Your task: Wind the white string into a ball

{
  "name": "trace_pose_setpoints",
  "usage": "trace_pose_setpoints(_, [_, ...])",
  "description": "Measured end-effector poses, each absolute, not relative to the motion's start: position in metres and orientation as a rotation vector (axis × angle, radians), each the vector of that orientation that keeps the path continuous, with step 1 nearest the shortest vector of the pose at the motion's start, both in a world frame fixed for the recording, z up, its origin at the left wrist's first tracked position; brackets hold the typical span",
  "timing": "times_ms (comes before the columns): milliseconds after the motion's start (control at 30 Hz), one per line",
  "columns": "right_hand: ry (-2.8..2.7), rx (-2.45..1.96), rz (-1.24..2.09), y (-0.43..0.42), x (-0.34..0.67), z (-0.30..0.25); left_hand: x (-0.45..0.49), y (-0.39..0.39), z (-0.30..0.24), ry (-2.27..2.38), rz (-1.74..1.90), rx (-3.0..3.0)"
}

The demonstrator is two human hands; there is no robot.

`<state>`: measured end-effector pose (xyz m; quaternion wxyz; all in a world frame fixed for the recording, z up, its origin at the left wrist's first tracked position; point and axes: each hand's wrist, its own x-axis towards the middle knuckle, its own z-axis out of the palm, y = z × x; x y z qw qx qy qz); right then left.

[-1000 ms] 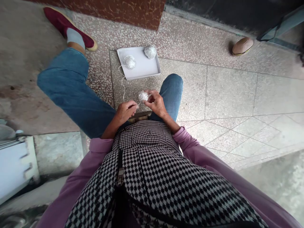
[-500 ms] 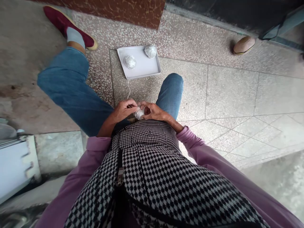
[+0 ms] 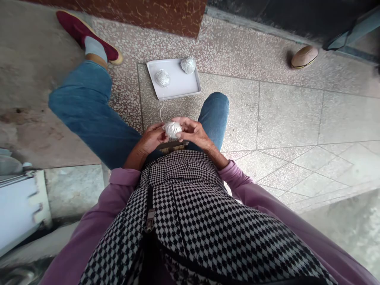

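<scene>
A small ball of white yarn [image 3: 173, 129] is held between both hands above my lap. My left hand [image 3: 153, 137] has its fingers closed on the left side of the ball. From the right, my right hand [image 3: 196, 134] grips it with the thumb below and the fingers above. A loose strand of yarn [image 3: 161, 112] runs from near my left fingers up to the shallow white tray [image 3: 181, 88] on the floor. Two larger yarn balls lie in it: one ball [image 3: 163, 78] at the left, another ball [image 3: 188, 65] at the upper right.
Speckled stone floor [image 3: 237, 107] spreads around my legs. A red-brown panel [image 3: 154, 16] stands beyond the tray. At the upper right lies a beige shoe-like object [image 3: 304, 57]. A white box-like thing [image 3: 20, 209] is at the lower left.
The ball in my hands has risen slightly and shows more fully. My left fingers have moved from its top to its left side, and the right hand has shifted its hold.
</scene>
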<state>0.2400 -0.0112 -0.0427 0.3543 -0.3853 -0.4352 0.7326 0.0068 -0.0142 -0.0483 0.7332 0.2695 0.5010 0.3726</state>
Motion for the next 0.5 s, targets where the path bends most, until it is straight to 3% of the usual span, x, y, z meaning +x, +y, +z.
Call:
trace_pose_setpoints(200, [-0.975, -1.048, 1.621, 0.027, 0.254, -0.037, 0.003, -0.015, -0.036, 1.064, 0.863, 0.652])
trace_pose_setpoints(500, [-0.93, -1.098, 1.695, 0.007, 0.247, -0.028, -0.001, -0.011, -0.04, 1.209, 0.79, 0.898])
